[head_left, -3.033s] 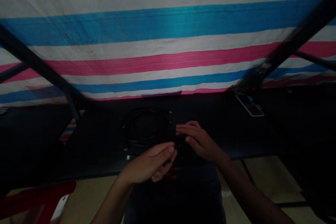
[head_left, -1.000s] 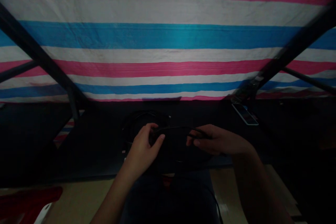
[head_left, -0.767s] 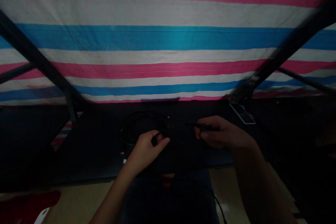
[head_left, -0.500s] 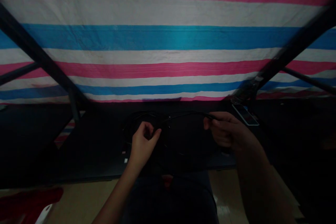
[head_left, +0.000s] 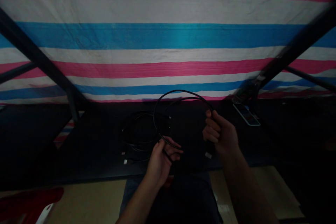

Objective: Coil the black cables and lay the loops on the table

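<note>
A thin black cable (head_left: 181, 91) arches in a loop between my two hands, above the dark tabletop. My right hand (head_left: 222, 131) is closed around the cable, and a pale metal USB-type plug (head_left: 208, 155) hangs just below it. Lower and to the left, my left hand (head_left: 164, 159) grips the loop's other side, its thumb against the cable and its other fingers partly curled. Left of that hand lies a coil of similar black cables (head_left: 136, 144), with a silver plug (head_left: 125, 161) near the table's front edge.
A phone (head_left: 246, 114) lies at the right by a dark metal strut (head_left: 278, 59). Another strut (head_left: 44, 63) slants on the left. Behind the dark table (head_left: 91, 157) hangs a striped plastic sheet (head_left: 168, 36). Red cloth (head_left: 28, 197) sits at lower left.
My left hand has moved right and toward me, away from the cable coil, and now holds cable. My right hand has lowered slightly; the loop between the hands has risen and rounded.
</note>
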### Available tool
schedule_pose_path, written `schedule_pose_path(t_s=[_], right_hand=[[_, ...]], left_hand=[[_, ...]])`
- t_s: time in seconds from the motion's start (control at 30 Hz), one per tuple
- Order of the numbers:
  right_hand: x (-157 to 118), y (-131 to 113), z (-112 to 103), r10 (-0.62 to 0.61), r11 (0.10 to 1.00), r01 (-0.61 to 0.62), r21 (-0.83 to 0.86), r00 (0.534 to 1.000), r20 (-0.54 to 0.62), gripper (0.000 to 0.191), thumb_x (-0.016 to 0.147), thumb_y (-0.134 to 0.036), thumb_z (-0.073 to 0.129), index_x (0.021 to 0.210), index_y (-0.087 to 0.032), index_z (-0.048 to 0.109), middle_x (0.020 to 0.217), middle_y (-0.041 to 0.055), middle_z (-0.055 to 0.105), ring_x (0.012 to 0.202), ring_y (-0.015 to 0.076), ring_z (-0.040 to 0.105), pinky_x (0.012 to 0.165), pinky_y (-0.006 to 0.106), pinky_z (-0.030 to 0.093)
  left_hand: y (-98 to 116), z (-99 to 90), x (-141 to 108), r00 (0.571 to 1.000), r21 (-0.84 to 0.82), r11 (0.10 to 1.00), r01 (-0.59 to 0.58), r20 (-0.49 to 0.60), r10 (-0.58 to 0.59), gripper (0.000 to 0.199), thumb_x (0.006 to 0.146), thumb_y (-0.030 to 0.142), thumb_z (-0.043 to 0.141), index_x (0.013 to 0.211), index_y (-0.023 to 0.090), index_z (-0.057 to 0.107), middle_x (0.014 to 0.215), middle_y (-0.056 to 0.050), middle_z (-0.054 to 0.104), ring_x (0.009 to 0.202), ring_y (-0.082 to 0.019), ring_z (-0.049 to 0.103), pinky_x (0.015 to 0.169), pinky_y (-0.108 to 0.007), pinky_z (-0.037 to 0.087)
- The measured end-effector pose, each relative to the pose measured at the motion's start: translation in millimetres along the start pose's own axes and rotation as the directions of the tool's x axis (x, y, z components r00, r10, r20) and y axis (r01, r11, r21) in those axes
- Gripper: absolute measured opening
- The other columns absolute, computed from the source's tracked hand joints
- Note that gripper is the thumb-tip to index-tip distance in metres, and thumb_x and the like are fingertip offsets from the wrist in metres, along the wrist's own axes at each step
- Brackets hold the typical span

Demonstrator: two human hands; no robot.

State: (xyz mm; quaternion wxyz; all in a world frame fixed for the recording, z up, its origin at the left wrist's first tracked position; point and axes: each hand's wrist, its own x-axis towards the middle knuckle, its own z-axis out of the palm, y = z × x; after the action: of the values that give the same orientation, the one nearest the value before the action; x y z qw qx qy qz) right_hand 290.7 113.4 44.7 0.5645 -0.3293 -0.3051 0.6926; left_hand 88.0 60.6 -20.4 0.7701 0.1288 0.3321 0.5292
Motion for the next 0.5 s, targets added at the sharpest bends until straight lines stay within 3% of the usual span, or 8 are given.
schedule_pose_path(t_s=[0.1, 0.17, 0.23, 0.33, 0.5], right_hand=[[-7, 13, -9, 0.083, 0.996, -0.083, 0.01, 0.997, 0.005, 0.028, 0.08, -0.046, 0.076, 0.082, -0.022, 0.061, 0.051, -0.0142, 0.014, 0.04, 0.0045, -0.001, 0.03, 0.015, 0.009], [-13, 18, -16, 0.125, 0.991, -0.125, -0.043, 0.992, 0.0, 0.028, 0.082, -0.046, 0.075, 0.083, -0.021, 0.063, 0.05, -0.0143, 0.018, 0.039, 0.004, 0.002, 0.03, 0.014, 0.012], [-18, 22, -24, 0.152, 0.982, -0.152, -0.113, 0.988, -0.011, 0.026, 0.085, -0.044, 0.074, 0.085, -0.02, 0.064, 0.049, -0.0141, 0.021, 0.039, 0.0038, 0.006, 0.031, 0.014, 0.015], [-23, 23, -34, 0.13, 0.974, -0.135, -0.181, 0.991, -0.038, 0.023, 0.086, -0.04, 0.074, 0.087, -0.018, 0.067, 0.048, -0.0133, 0.025, 0.039, 0.0036, 0.011, 0.034, 0.014, 0.018], [-22, 12, -35, 0.063, 0.966, -0.071, -0.248, 0.997, -0.038, 0.02, 0.085, -0.036, 0.076, 0.091, -0.019, 0.068, 0.05, -0.0123, 0.03, 0.04, 0.0034, 0.016, 0.035, 0.015, 0.019]], left_hand=[[24, -4.5, 7, 0.996, 0.048, 0.999, -0.021, -0.085, 0.025, 0.037, 0.084, 0.05, 0.072, 0.096, 0.016, 0.065, 0.078, -0.006, 0.075, 0.073, -0.021, 0.072, 0.062, -0.029, 0.053], [38, -7.2, 10, 0.993, 0.058, 0.998, -0.038, -0.114, 0.044, 0.037, 0.087, 0.051, 0.068, 0.094, 0.016, 0.064, 0.067, -0.002, 0.069, 0.065, -0.018, 0.068, 0.061, -0.028, 0.052], [47, -8.3, 12, 0.995, 0.025, 0.998, -0.051, -0.08, 0.053, 0.036, 0.084, 0.051, 0.073, 0.083, 0.017, 0.06, 0.052, 0.006, 0.051, 0.048, -0.01, 0.053, 0.051, -0.022, 0.045], [53, -7.1, 11, 1.0, 0.013, 1.0, -0.02, 0.004, 0.02, 0.042, 0.078, 0.047, 0.08, 0.072, 0.019, 0.05, 0.048, 0.013, 0.026, 0.039, -0.003, 0.022, 0.039, -0.016, 0.022], [58, -2.1, 7, 0.997, 0.163, 0.984, 0.067, 0.023, -0.071, 0.05, 0.075, 0.058, 0.08, 0.071, 0.02, 0.047, 0.05, 0.014, 0.021, 0.042, -0.003, 0.013, 0.039, -0.017, 0.013]])
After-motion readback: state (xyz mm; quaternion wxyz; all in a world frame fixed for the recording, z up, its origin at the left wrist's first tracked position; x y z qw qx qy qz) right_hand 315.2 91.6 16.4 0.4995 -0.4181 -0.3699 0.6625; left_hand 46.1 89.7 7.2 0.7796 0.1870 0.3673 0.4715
